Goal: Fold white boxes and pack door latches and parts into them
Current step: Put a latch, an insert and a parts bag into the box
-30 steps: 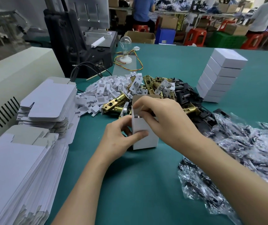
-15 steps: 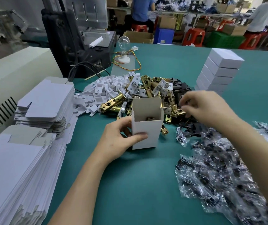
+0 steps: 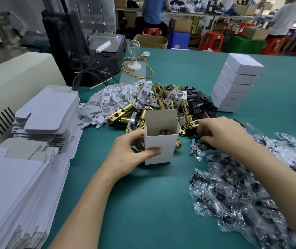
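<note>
We work at a green table (image 3: 143, 203) in a busy workshop. Our left hand (image 3: 127, 155) grips one open white box (image 3: 159, 141) standing upright. Just right, our right hand (image 3: 222, 133) pinches among black parts (image 3: 199, 105). Behind it, seven closed boxes (image 3: 237, 83) are stacked.

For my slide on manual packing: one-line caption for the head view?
Left hand steadies an open white box while right hand picks among black parts.

Teal worktable (image 3: 161, 203), red stools (image 3: 211, 41), cardboard cartons (image 3: 151, 41), busy workshop
</note>
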`<state>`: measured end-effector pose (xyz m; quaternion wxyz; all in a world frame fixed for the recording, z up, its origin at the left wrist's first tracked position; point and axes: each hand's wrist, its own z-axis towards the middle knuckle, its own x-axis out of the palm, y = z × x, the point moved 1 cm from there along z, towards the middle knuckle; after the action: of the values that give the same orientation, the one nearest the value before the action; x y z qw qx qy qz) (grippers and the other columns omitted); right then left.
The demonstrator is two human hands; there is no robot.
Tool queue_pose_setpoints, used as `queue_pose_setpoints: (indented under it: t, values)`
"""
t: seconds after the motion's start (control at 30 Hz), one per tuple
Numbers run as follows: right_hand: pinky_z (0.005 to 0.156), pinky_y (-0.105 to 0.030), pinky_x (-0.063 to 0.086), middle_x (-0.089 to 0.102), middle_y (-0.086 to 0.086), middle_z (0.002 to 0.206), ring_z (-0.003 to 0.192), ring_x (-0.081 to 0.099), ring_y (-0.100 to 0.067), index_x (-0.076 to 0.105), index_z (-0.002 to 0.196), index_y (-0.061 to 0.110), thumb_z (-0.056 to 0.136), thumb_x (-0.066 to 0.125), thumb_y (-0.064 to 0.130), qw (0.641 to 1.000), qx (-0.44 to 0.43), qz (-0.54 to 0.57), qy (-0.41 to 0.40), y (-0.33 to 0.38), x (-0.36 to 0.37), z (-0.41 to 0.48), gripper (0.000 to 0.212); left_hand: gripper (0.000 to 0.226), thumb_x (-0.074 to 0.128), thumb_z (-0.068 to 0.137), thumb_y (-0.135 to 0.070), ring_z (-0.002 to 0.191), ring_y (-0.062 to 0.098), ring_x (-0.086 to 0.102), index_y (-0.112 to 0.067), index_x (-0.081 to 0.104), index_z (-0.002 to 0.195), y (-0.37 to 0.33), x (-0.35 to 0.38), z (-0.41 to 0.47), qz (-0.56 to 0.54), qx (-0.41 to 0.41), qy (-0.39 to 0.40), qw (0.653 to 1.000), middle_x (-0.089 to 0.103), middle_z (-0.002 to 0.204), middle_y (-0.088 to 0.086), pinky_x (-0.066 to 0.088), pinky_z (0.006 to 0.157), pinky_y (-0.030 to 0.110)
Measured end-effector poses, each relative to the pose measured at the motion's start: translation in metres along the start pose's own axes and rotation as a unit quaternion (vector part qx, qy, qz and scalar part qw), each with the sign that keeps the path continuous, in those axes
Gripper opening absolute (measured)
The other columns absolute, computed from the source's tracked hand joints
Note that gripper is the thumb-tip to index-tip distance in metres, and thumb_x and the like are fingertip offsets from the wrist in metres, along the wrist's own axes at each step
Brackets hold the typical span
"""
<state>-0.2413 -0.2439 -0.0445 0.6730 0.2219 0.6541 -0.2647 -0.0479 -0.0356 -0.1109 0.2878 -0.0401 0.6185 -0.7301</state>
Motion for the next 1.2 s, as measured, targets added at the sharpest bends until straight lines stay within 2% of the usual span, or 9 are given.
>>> queue_pose_setpoints:
  t: [0.1, 0.27, 0.33, 0.53, 0.67, 0.8, 0.93, 1.1, 1.2]
  values:
    - [0.069, -0.027, 0.04, 0.069, 0.01, 0.108, 0.1, 0.064, -0.016, 0.064, 0.118, 0.033, 0.092, 0.073, 0.031, 0.998, -0.015, -0.044, 0.029, 0.001, 0.001, -0.001, 0.027, 0.033, 0.081, 0.075, -0.054, 0.078, -0.001, 0.063, -0.052, 0.074, 0.107, -0.001, 0.0, 0.001, 0.004, 0.001, -0.001, 1.0, 0.075, 0.098, -0.018, 0.048, 0.072, 0.011]
    - [0.073, -0.031, 0.048, 0.065, 0.01, 0.105, 0.096, 0.06, -0.017, 0.058, 0.118, 0.033, 0.079, 0.084, 0.044, 0.996, -0.04, -0.032, 0.072, 0.003, 0.002, -0.002, 0.048, 0.033, 0.081, 0.076, -0.053, 0.077, -0.001, 0.062, -0.05, 0.074, 0.109, -0.001, 0.0, -0.001, 0.007, 0.005, 0.004, 1.0, 0.075, 0.098, -0.018, 0.047, 0.072, 0.01]
    - [0.071, -0.031, 0.044, 0.061, 0.011, 0.103, 0.094, 0.057, -0.016, 0.056, 0.119, 0.034, 0.078, 0.086, 0.044, 0.995, -0.044, -0.041, 0.076, 0.002, 0.002, -0.002, 0.052, 0.033, 0.081, 0.076, -0.052, 0.077, -0.001, 0.061, -0.049, 0.074, 0.108, -0.002, 0.0, -0.001, 0.008, 0.005, 0.003, 1.0, 0.075, 0.097, -0.018, 0.047, 0.071, 0.009]
    - [0.066, -0.028, 0.034, 0.055, 0.014, 0.095, 0.089, 0.051, -0.013, 0.059, 0.116, 0.033, 0.083, 0.083, 0.029, 0.996, -0.065, -0.049, 0.038, 0.003, 0.008, -0.002, 0.041, 0.032, 0.081, 0.076, -0.052, 0.075, 0.0, 0.06, -0.047, 0.074, 0.108, -0.002, -0.001, -0.001, 0.01, 0.004, 0.004, 1.0, 0.074, 0.097, -0.017, 0.046, 0.07, 0.009]
    - [0.064, -0.024, 0.034, 0.061, 0.016, 0.1, 0.091, 0.053, -0.01, 0.057, 0.117, 0.037, 0.083, 0.083, 0.031, 0.991, -0.108, -0.034, 0.073, 0.003, 0.005, -0.003, 0.043, 0.033, 0.081, 0.077, -0.052, 0.075, 0.0, 0.061, -0.047, 0.074, 0.109, -0.002, -0.001, -0.001, 0.013, 0.003, 0.006, 1.0, 0.075, 0.098, -0.017, 0.047, 0.071, 0.01]
    - [0.076, -0.028, 0.043, 0.055, 0.018, 0.096, 0.091, 0.052, -0.009, 0.057, 0.117, 0.035, 0.084, 0.082, 0.029, 0.982, -0.153, -0.041, 0.102, 0.005, 0.002, -0.004, 0.043, 0.034, 0.081, 0.077, -0.052, 0.075, 0.001, 0.061, -0.046, 0.074, 0.109, -0.002, -0.001, -0.001, 0.014, 0.003, 0.006, 1.0, 0.074, 0.098, -0.017, 0.047, 0.071, 0.01]
    - [0.068, -0.026, 0.035, 0.058, 0.017, 0.087, 0.084, 0.055, -0.01, 0.059, 0.11, 0.033, 0.084, 0.076, 0.026, 0.978, -0.192, -0.027, 0.078, 0.002, -0.002, -0.006, 0.032, 0.034, 0.079, 0.075, -0.055, 0.073, 0.002, 0.06, -0.046, 0.074, 0.108, -0.002, 0.0, -0.001, 0.014, -0.004, 0.001, 1.0, 0.074, 0.097, -0.014, 0.046, 0.071, 0.01]
    - [0.063, -0.032, 0.051, 0.062, 0.011, 0.084, 0.073, 0.058, -0.011, 0.057, 0.112, 0.035, 0.083, 0.069, 0.018, 0.99, -0.121, 0.053, 0.051, -0.006, -0.011, -0.005, 0.035, 0.034, 0.079, 0.075, -0.056, 0.074, 0.002, 0.061, -0.049, 0.074, 0.108, -0.002, -0.001, -0.001, 0.013, -0.006, -0.003, 1.0, 0.075, 0.099, -0.015, 0.047, 0.072, 0.009]
    - [0.055, -0.016, 0.047, 0.063, 0.02, 0.077, 0.059, 0.058, -0.002, 0.065, 0.102, 0.037, 0.085, 0.07, 0.008, 0.982, -0.063, 0.177, -0.019, -0.013, -0.024, -0.002, 0.034, 0.034, 0.079, 0.075, -0.056, 0.073, 0.002, 0.06, -0.049, 0.074, 0.108, -0.002, 0.0, -0.001, 0.011, -0.003, 0.001, 1.0, 0.074, 0.098, -0.016, 0.047, 0.072, 0.01]
